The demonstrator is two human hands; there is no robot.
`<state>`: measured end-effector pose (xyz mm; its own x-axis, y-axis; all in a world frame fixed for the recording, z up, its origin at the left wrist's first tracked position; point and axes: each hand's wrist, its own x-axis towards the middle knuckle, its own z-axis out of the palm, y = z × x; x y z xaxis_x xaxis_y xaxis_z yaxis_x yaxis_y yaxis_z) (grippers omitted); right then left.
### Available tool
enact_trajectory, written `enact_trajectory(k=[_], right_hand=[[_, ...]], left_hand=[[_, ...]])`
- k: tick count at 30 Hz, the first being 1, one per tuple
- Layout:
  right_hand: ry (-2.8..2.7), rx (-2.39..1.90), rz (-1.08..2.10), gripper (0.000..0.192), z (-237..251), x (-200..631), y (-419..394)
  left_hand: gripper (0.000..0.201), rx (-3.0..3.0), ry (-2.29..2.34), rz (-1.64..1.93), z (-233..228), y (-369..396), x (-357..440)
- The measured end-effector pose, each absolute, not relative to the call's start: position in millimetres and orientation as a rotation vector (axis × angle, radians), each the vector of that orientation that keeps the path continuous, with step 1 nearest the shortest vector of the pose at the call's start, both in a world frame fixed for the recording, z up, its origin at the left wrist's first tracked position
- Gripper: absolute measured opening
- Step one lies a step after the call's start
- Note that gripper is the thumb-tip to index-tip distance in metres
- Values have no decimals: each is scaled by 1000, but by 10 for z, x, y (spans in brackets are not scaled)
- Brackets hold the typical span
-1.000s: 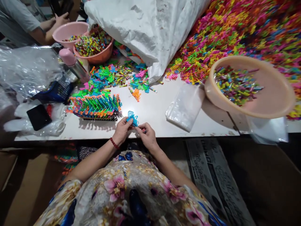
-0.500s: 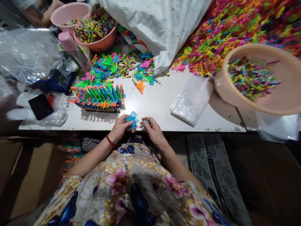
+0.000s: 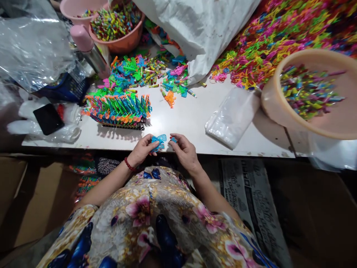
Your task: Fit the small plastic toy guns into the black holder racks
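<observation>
Near the table's front edge, my left hand pinches a small blue plastic toy piece with a mesh-like flat part. Just to its right, my right hand has thumb and forefinger closed on a tiny blue and red piece; its exact kind is too small to tell. A narrow gap separates the two hands. Beyond my left hand stands a black wire rack lined with a row of colourful plastic toys with orange round ends. A loose orange toy piece lies behind my hands.
A stack of clear plastic bags lies right of centre. A peach basin and an orange basin hold small wrapped pieces. Bright plastic parts heap up at the back right. A pink-capped flask and black phone are left.
The blue toy piece in my left hand has turned, its mesh part now pointing right. My right hand has shifted slightly, showing more of its small piece. The whole view has tilted a little.
</observation>
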<state>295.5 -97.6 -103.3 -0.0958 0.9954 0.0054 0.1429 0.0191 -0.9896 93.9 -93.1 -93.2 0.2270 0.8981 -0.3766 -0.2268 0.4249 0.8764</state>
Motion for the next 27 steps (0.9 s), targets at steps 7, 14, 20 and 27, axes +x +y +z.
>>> enact_trajectory(k=[7, 14, 20, 27], right_hand=[[-1484, -1167, 1262, 34, -1019, 2959, -920], [-1566, -1140, 1370, 32, -975, 2901, -984], [-1625, -1073, 1354, 29, -940, 2914, -980], [-1667, -1037, 1370, 26, -925, 2912, -981]], left_hand=[[56, 746, 1039, 758, -869, -991, 839], [55, 787, 942, 671, -798, -1017, 821], [57, 820, 945, 641, -820, -1014, 792], [57, 825, 935, 605, -834, -997, 750]])
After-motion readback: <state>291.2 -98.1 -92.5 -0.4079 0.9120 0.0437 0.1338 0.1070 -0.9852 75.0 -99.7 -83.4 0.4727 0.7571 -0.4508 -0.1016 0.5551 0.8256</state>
